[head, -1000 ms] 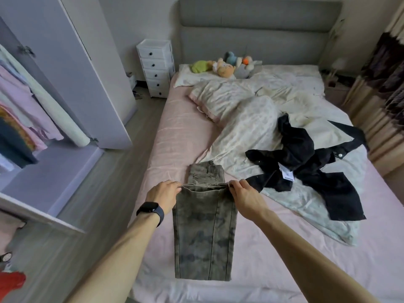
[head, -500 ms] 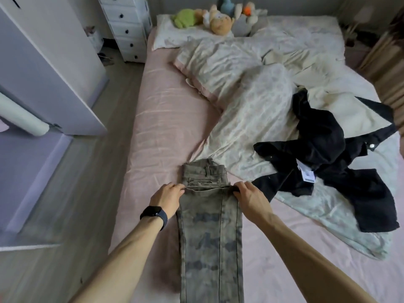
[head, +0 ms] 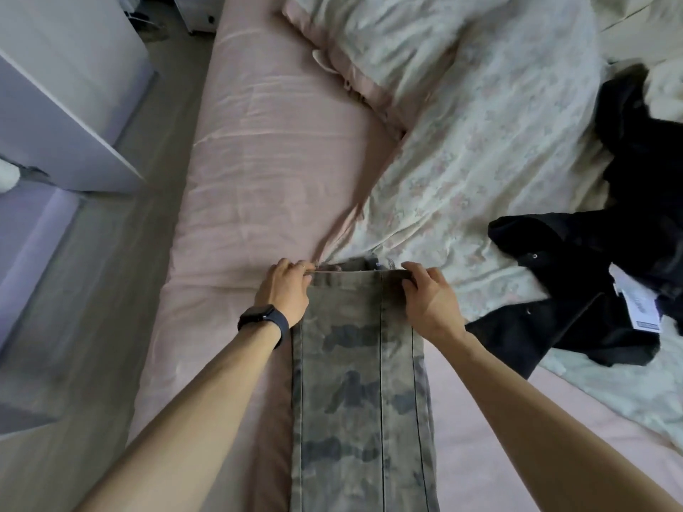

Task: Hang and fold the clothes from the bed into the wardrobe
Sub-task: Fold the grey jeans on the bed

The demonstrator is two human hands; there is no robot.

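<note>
Camouflage trousers [head: 360, 393] lie folded lengthwise on the pink sheet of the bed [head: 258, 149], the upper layer's far edge almost covering the waistband beneath. My left hand [head: 286, 291], with a dark watch on the wrist, pinches the left corner of that far edge. At the right corner my right hand [head: 428, 299] grips the same edge with curled fingers. A crumpled black garment [head: 576, 290] with a white tag lies to the right on the bed.
A pale floral duvet [head: 473, 149] covers the bed's right half, right behind the trousers. The wardrobe's white door [head: 63, 105] and lilac base [head: 26, 245] stand at the left across a strip of grey wood floor [head: 96, 312].
Both hands have carried the trousers' folded edge farther up the bed, over the waistband. My head has tilted down and closer, so the headboard, toys and drawers left the view.
</note>
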